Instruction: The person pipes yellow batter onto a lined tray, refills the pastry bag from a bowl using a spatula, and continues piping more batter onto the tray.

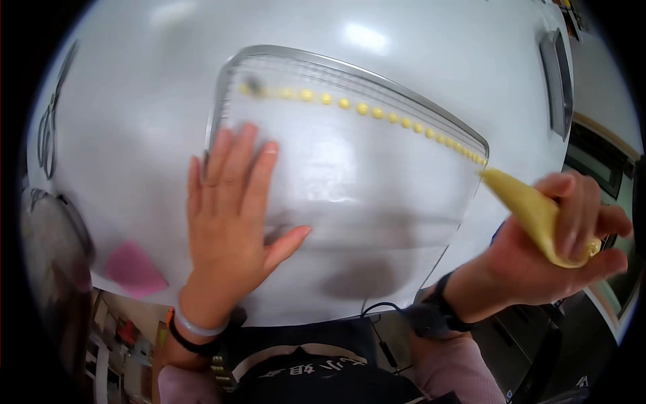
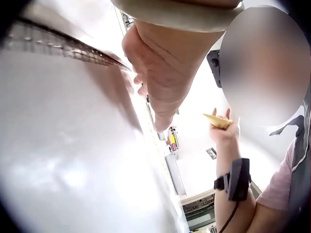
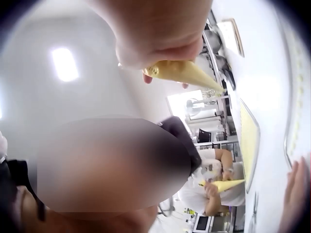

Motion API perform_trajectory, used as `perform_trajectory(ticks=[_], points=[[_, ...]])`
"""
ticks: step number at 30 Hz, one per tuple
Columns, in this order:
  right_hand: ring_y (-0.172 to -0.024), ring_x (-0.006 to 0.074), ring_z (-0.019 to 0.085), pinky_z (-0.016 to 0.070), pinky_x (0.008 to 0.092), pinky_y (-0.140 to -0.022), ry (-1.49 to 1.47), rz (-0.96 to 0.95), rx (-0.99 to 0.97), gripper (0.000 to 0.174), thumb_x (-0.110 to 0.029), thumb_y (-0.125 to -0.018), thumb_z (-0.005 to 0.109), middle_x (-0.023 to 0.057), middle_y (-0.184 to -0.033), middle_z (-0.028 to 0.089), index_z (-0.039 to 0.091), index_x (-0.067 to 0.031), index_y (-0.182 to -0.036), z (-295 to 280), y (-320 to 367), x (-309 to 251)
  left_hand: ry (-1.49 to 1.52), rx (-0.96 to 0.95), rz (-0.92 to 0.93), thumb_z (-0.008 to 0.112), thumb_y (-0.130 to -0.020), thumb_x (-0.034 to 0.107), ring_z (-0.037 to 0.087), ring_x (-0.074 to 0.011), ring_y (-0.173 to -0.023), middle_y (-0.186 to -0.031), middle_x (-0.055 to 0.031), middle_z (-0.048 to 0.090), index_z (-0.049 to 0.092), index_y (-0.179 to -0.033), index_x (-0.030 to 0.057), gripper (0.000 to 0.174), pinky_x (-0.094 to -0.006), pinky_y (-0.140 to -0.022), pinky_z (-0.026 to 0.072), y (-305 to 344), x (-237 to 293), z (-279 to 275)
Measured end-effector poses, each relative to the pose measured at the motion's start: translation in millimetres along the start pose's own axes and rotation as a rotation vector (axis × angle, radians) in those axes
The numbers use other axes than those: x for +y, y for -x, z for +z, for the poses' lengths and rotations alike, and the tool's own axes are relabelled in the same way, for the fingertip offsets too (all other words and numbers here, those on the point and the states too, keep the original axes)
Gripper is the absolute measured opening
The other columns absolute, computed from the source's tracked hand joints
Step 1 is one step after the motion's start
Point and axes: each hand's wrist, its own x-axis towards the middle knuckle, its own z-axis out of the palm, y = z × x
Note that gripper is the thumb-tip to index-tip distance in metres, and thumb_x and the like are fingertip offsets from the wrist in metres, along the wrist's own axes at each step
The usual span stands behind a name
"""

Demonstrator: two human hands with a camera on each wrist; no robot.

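My right hand (image 1: 525, 266) grips a piping bag (image 1: 528, 205) filled with yellow mixture, its tip pointing at the tray's right corner. A row of small yellow dots (image 1: 363, 108) runs along the far side of the sheet, ending close to that tip. The pale sheet (image 1: 350, 168) lines a metal tray (image 1: 350, 71) with a wire rack. Over the sheet's left part, my left hand (image 1: 229, 195) is spread with straight fingers and holds nothing. In the right wrist view the piping bag (image 3: 187, 74) hangs from the curled hand.
A pink piece (image 1: 136, 271) lies at the table's left front. Metal utensils (image 1: 48, 135) lie at the left edge, another tray (image 1: 557, 84) at the right. In the right wrist view, another person (image 3: 211, 167) holds a yellow piping bag (image 3: 228, 185) by a tray (image 3: 249, 145).
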Motion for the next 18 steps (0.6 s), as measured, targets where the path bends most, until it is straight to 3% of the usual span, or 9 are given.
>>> perform_trajectory(ticks=[3,6,8,11,13,18], points=[[-0.051,0.0045,0.040,0.0495,0.0354,-0.079,0.194,0.021,-0.182,0.024,-0.034,-0.090,0.046,-0.0041,-0.057,0.037,0.055,-0.0131,-0.095,34.0,-3.8,36.8,0.061,0.023,0.017,0.066,-0.064,0.042,0.028,-0.0335,-0.127,-0.135,-0.0154,0.034,0.038,-0.129,0.0053,0.079,-0.0504,-0.101,0.0184,5.6,-6.9,10.0],[-0.052,0.0082,0.049,0.0515,0.0412,-0.075,0.252,0.004,-0.115,0.045,-0.045,-0.094,0.023,-0.0017,-0.055,0.042,0.049,-0.0118,-0.078,59.3,-2.4,79.3,0.076,0.052,0.030,0.065,-0.066,0.043,0.031,-0.0322,-0.126,-0.133,-0.0156,0.037,0.041,-0.126,0.0041,0.076,-0.0505,-0.100,0.0201,4.8,-7.6,16.0],[-0.051,0.0125,0.053,0.0523,0.0433,-0.073,0.187,0.037,-0.080,0.056,-0.050,-0.092,0.011,0.0004,-0.055,0.045,0.044,-0.0127,-0.067,80.0,1.7,104.2,0.062,0.078,0.021,0.060,-0.065,0.046,0.031,-0.0250,-0.127,-0.136,-0.0106,0.036,0.044,-0.126,0.0082,0.073,-0.0458,-0.102,0.0182,4.5,-8.4,18.1],[-0.043,0.0152,0.048,0.0532,0.0401,-0.066,0.090,0.020,-0.065,0.060,-0.053,-0.090,0.007,0.0013,-0.050,0.044,0.041,-0.0135,-0.060,79.8,6.3,132.7,0.090,0.087,0.019,0.060,-0.065,0.046,0.032,-0.0241,-0.127,-0.135,-0.0099,0.036,0.044,-0.126,0.0094,0.073,-0.0461,-0.102,0.0185,4.8,-10.0,20.8],[-0.038,0.0142,0.042,0.0509,0.0353,-0.056,0.217,-0.052,-0.052,0.061,-0.054,-0.090,0.008,0.0013,-0.045,0.040,0.038,-0.0136,-0.055,81.6,8.1,145.9,0.099,0.089,0.016,0.059,-0.065,0.046,0.032,-0.0237,-0.126,-0.135,-0.0095,0.036,0.044,-0.126,0.0100,0.072,-0.0463,-0.103,0.0186,5.1,-11.8,22.7],[-0.035,0.0119,0.036,0.0447,0.0290,-0.047,0.267,-0.080,0.005,0.062,-0.054,-0.090,0.009,0.0012,-0.042,0.038,0.036,-0.0136,-0.052,88.3,5.9,158.3,0.130,0.102,0.010,0.065,-0.060,0.045,0.033,-0.0216,-0.126,-0.135,-0.0083,0.036,0.045,-0.125,0.0111,0.076,-0.0455,-0.102,0.0214,6.1,-12.7,23.1]])
